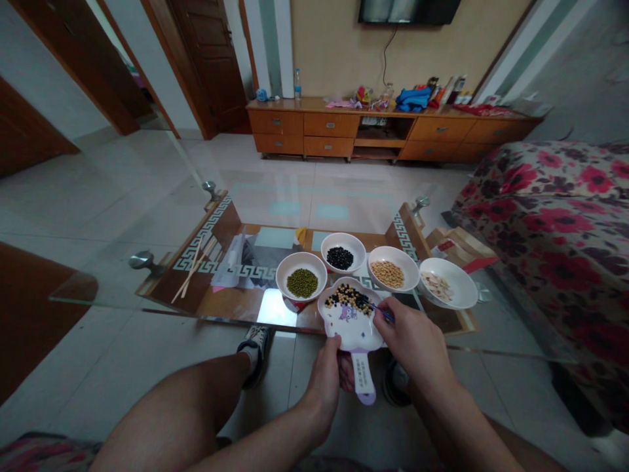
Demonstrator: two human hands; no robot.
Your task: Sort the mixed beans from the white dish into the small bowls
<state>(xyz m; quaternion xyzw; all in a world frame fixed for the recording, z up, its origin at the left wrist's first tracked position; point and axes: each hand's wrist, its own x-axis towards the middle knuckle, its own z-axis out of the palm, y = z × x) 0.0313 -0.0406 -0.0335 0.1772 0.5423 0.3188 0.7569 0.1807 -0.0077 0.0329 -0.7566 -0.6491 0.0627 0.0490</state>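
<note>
A white, scallop-edged plate point(358, 331) with a purple rim, cartoon print and short handle carries mixed black and yellow beans point(348, 298) on its far half. My left hand point(328, 370) is closed on the plate's lower left edge, thumb on top, beside the handle. In my right hand point(410, 334) are thin purple tweezers point(386, 313), pinched, their tips among the beans at the plate's right side. Around the plate stand white bowls: green mung beans point(302, 283), black beans point(340, 257), yellow soybeans point(388, 273), and pale flat pieces point(437, 286) at right.
The bowls stand on a glass-topped coffee table point(265, 313). Chopsticks point(189, 272) lie at its left, and a brown paper bag point(462, 248) is at the right. A flowered sofa point(550, 210) is to the right; a wooden TV cabinet point(329, 124) lines the far wall.
</note>
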